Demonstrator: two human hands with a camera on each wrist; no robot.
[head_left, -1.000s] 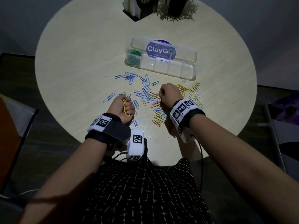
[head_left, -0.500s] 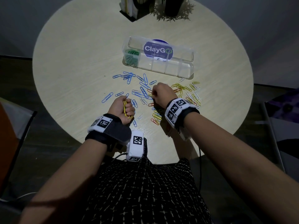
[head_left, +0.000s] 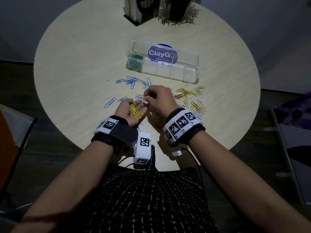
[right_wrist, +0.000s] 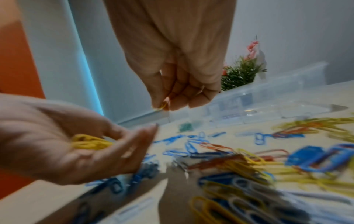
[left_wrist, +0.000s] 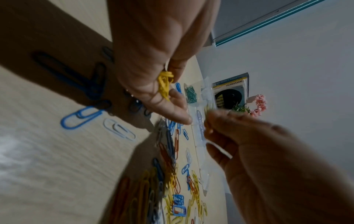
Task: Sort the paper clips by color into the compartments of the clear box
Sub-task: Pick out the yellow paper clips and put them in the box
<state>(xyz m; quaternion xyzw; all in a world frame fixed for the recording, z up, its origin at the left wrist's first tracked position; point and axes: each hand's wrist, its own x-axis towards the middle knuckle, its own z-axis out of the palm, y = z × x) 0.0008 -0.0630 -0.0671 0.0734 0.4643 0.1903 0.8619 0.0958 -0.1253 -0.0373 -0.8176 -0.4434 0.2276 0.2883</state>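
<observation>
My left hand [head_left: 139, 106] is palm up over the table with a bundle of yellow clips [head_left: 135, 111] lying in its cupped palm. Its fingers [right_wrist: 145, 136] are loosely extended. Just beyond it, my right hand [head_left: 147, 96] pinches one yellow clip [right_wrist: 161, 106] between thumb and forefinger, close above the left fingertips. The clear box [head_left: 185, 71] stands open further back, with green clips [head_left: 135, 61] in its leftmost compartment; the other compartments look bare. Blue clips [head_left: 131, 80] are scattered left of centre. Mixed yellow, orange and white clips [head_left: 193, 98] lie to the right.
A black book holder [head_left: 139, 12] and a potted plant [head_left: 178, 12] stand at the round table's [head_left: 75, 64] far edge. An orange chair [head_left: 6, 148] is at the left. My torso is against the near edge.
My left hand has turned palm up and opened from a fist around the yellow clips. My right hand has lifted off the pile with one yellow clip and moved left towards it.
</observation>
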